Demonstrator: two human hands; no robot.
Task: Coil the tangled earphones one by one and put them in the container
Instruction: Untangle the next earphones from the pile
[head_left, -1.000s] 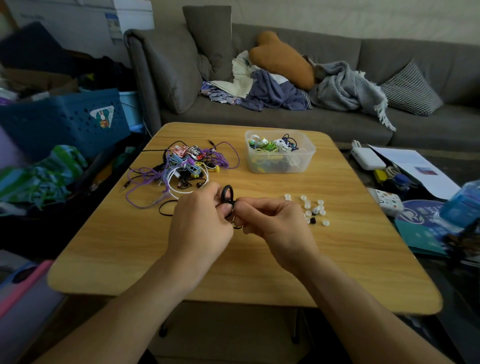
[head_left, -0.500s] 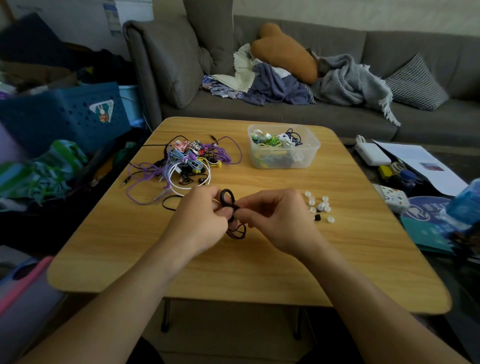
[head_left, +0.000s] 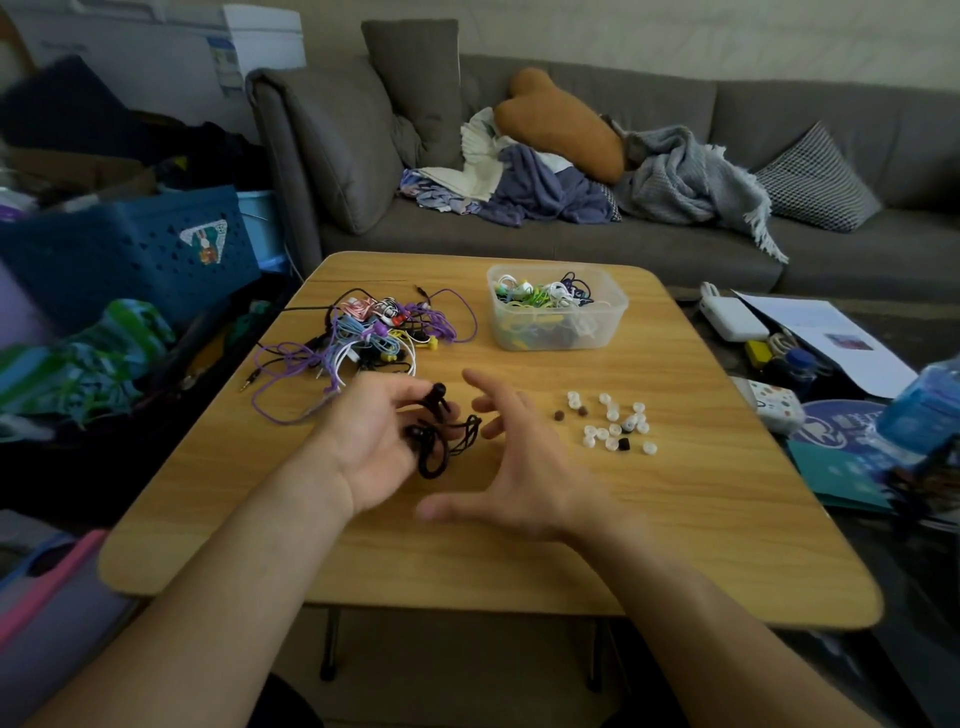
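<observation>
On the table (head_left: 675, 519) we have the tangled pile of earphones (head_left: 374, 332) back left and the container (head_left: 558, 306) back right, coiled earphones inside it. Loose ear tips (head_left: 613, 421) lie right of centre, in front of the container. Our left hand (head_left: 374, 441) and right hand (head_left: 524, 462) sit mid-table, a coiled earphone (head_left: 436, 436) in the left; a sofa (head_left: 571, 156) stands behind the table.

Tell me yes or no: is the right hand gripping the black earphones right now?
No, the right hand is spread open beside the black earphones, which sit coiled in the left hand.
</observation>
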